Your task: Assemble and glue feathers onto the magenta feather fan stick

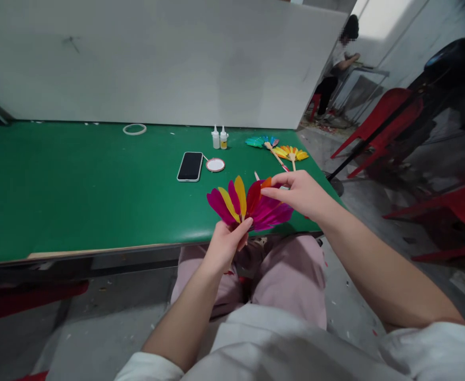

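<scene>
My left hand [227, 244] is closed around the base of a feather fan [221, 206], with the thumb pressed on top. Magenta, yellow and red feathers spread upward from that grip, just over the table's front edge. Thumb and forefinger of my right hand [301, 194] pinch an orange feather [266, 182] beside the red one. Below the right hand lie more magenta feathers [274, 212]; whether they all belong to the fan I cannot tell. A pale stick tip [256, 175] shows behind the feathers, the rest of it hidden.
On the green table [77, 196] are a phone [190, 166], a round white lid-like disc [215, 165], two small glue bottles [220, 138], a white ring [134, 129], a blue-green feather fan [261, 142] and a yellow one [291, 153]. A white panel [156, 63] stands behind. Red chairs [394, 116] and a person [337, 63] are at right.
</scene>
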### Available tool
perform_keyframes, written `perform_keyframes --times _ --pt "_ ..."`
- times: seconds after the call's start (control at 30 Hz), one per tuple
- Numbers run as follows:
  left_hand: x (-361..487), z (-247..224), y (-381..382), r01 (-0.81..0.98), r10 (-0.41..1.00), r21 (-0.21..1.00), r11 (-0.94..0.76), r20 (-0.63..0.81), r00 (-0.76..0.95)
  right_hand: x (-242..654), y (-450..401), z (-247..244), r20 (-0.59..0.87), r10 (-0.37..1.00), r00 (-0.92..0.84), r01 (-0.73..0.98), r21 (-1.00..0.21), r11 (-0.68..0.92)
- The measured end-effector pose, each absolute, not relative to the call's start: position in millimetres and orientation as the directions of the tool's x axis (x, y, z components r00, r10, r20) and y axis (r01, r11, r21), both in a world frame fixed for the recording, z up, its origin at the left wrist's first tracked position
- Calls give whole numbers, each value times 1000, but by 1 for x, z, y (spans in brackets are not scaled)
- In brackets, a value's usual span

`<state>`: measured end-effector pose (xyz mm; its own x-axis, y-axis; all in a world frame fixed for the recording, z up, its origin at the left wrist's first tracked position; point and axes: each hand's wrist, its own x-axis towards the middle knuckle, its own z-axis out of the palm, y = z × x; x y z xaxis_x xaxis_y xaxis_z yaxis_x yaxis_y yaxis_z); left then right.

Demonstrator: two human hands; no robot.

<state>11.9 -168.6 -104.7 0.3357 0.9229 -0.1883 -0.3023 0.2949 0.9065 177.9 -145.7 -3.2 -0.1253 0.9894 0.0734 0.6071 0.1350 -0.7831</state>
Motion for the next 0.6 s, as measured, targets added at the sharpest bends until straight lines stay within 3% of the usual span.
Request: perform_keyframes --times 0.27,0.6 --pt "17 -110 -166 -338 962 919 203 -122 245 175 -147 -2 97 985 -144 653 -738 168" --pt "15 -112 -166 -341 962 912 226 -153 226 174 -146 -8 194 967 -165 756 -605 250"
